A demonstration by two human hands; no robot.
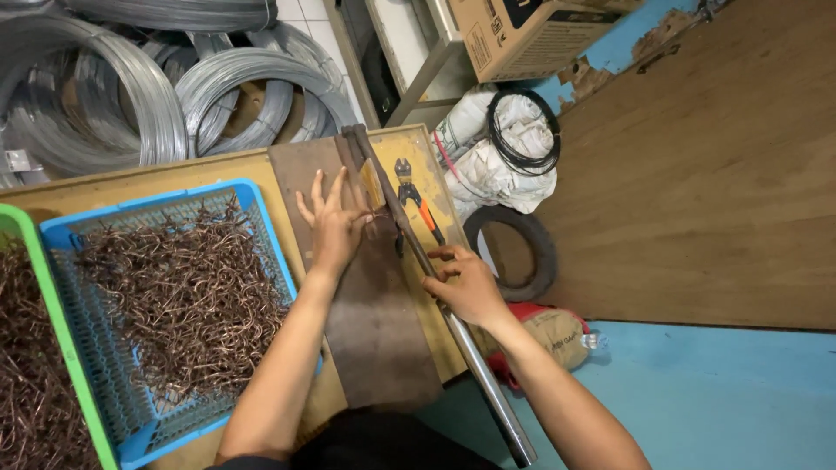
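Left hand (335, 228), fingers spread, flat on dark plate (374, 322) at frame centre, pinning something small and unclear beside lever (435, 278). Right hand (466, 287) wrapped shut round lever, just right of centre. Blue basket (261, 222) at left piled with bent copper hooks (174, 287); green basket (35, 278) at far left likewise. Wire coils (244, 96) upper left, uncut.

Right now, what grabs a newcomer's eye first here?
Probably the blue basket heaped with bent copper-coloured wire hooks, on the left of the workbench. Beside it, the left hand lies flat with fingers spread on a dark metal plate, while the right hand grips a long steel lever bar. Big coils of silvery wire fill the top left.
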